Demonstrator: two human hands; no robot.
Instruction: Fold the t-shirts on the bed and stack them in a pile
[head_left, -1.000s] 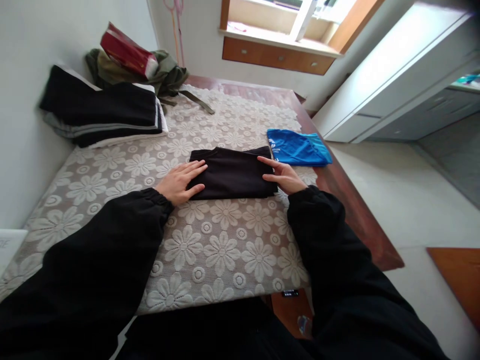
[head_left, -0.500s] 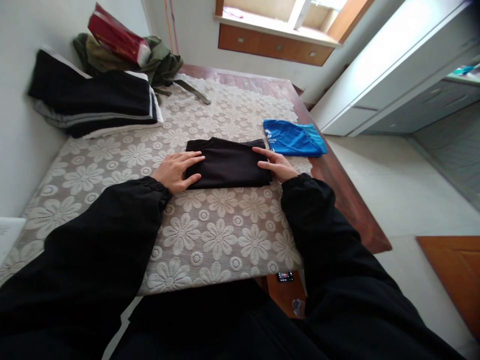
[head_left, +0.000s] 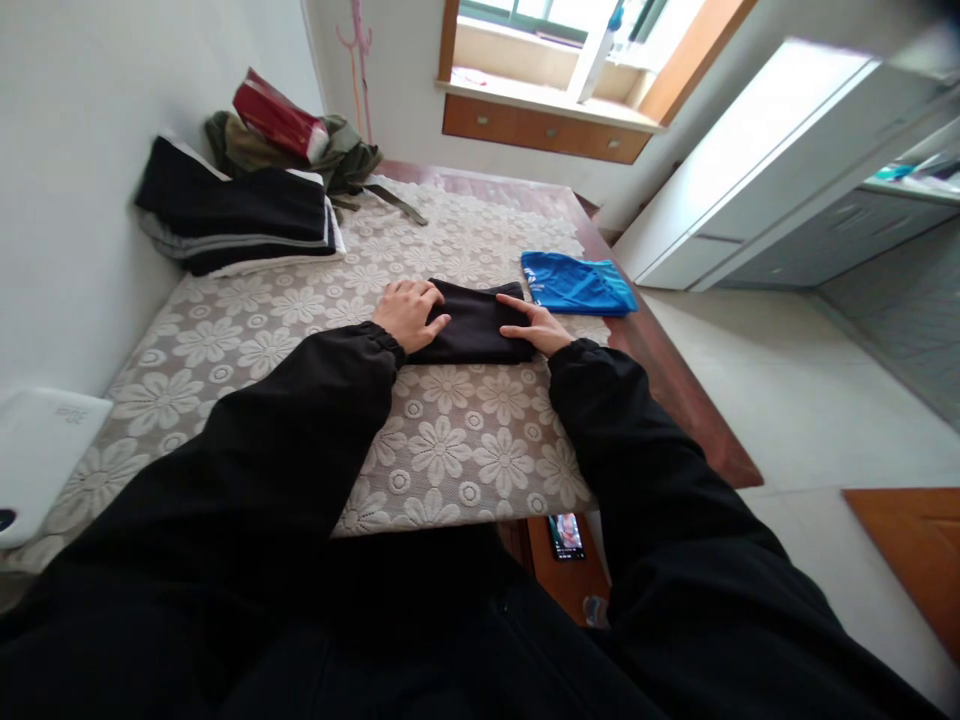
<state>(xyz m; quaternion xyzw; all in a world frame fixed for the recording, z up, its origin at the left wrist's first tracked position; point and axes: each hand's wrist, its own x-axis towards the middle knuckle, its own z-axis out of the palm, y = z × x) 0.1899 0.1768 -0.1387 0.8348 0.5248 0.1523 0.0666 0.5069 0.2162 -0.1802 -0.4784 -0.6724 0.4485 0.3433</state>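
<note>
A folded black garment (head_left: 476, 325) lies flat on the lace tablecloth (head_left: 442, 450) in front of me; its exact kind does not show. My left hand (head_left: 412, 314) rests palm down over its left end, fingers spread and a little bent. At the right end my right hand (head_left: 534, 325) lies with thumb and fingers apart on the cloth. Just beyond the right hand is a folded blue garment (head_left: 574, 284) with white print, near the table's right edge.
Folded black, grey and white clothes (head_left: 240, 215) are stacked at the far left by the wall, beside a green bag (head_left: 349, 155) with a red package (head_left: 277, 115) on it. A white device (head_left: 52, 450) sits at left. Below the table edge lies a phone (head_left: 566, 537).
My left hand has slid rightward, farther onto the black garment, covering its left end. The right hand stays at the right end. The camera view has shifted a little.
</note>
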